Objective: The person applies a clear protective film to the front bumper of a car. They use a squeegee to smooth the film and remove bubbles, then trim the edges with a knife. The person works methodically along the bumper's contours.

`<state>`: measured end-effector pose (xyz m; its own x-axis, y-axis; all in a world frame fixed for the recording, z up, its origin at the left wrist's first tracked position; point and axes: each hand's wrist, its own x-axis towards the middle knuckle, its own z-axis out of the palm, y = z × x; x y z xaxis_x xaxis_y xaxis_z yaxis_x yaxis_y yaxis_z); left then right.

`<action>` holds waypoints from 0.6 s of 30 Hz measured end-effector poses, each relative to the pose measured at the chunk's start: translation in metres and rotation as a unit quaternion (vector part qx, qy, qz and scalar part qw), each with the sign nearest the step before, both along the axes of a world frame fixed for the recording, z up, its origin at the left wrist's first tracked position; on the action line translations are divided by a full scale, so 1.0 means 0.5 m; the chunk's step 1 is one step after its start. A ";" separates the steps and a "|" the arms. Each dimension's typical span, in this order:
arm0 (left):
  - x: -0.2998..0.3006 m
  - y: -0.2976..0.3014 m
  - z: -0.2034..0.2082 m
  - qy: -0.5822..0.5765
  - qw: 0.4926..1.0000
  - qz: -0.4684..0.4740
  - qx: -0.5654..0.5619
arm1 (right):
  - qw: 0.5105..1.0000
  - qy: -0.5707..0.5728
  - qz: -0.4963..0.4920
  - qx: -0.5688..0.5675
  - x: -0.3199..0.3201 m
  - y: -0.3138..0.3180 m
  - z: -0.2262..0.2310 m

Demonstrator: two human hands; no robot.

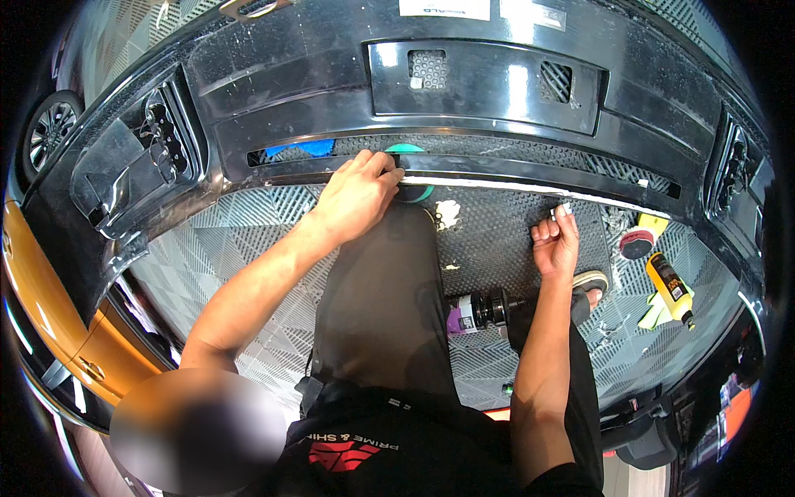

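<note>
A large glossy black car bumper (290, 103) spans the view in front of me. My left hand (362, 195) has its fingers curled over the bumper's lower lip, left of the middle, with thumb and fingers pressed onto the edge. From there a thin white strip (530, 189) runs along the lower edge to the right. My right hand (556, 242) is pinched closed just below that strip, palm up, with a small whitish piece (558, 212) at its fingertips. What this piece is does not show clearly. A green ring-shaped thing (418, 195) is partly hidden behind the lip beside my left hand.
On the floor to the right are a yellow bottle (669, 286), a dark red round pad (636, 243) and a pale green cloth (656, 313). A dark bottle with a purple label (465, 315) lies between my legs. A blue cloth (310, 149) shows through the slot. An orange car (50, 282) stands left.
</note>
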<state>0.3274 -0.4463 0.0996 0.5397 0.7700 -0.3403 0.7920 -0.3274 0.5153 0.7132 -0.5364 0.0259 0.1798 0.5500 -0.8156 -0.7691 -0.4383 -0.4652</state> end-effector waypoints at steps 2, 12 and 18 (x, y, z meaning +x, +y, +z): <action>0.002 0.000 -0.004 0.010 1.000 -0.011 0.009 | 1.000 0.001 0.000 0.003 0.000 -0.001 0.000; 0.009 0.012 -0.012 0.048 0.998 -0.026 -0.011 | 1.000 -0.001 0.008 0.002 0.000 0.000 -0.002; 0.015 -0.003 -0.005 -0.020 0.999 0.031 0.003 | 1.000 -0.004 0.014 0.007 0.003 -0.003 -0.007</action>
